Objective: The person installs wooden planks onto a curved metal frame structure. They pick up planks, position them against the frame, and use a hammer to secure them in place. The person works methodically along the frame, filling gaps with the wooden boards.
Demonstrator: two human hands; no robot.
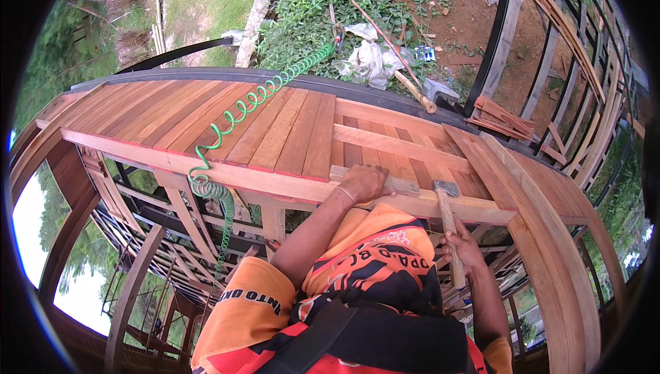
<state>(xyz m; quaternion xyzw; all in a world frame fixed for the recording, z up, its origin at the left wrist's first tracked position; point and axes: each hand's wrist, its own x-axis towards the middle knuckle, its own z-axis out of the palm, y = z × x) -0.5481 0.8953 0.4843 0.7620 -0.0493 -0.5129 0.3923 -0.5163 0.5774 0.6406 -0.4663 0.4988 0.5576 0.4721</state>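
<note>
My left hand is closed over a short, greyish wooden block, which lies along the pale front beam. A thin band circles that wrist. In my right hand is a hammer with a pale wooden handle. Its grey metal head is uppermost, close to the block's right end; whether they touch I cannot tell. Beside my left hand, reddish-brown boards lie side by side and run to the beam. Right of these boards is an uncovered section with a pale crosspiece.
A coiled green air hose crosses the boards and hangs below the beam on the left. A long plank curves down at right. Wooden framing opens beneath the beam. Plastic sheets and a pole lie beyond the dark outer edge.
</note>
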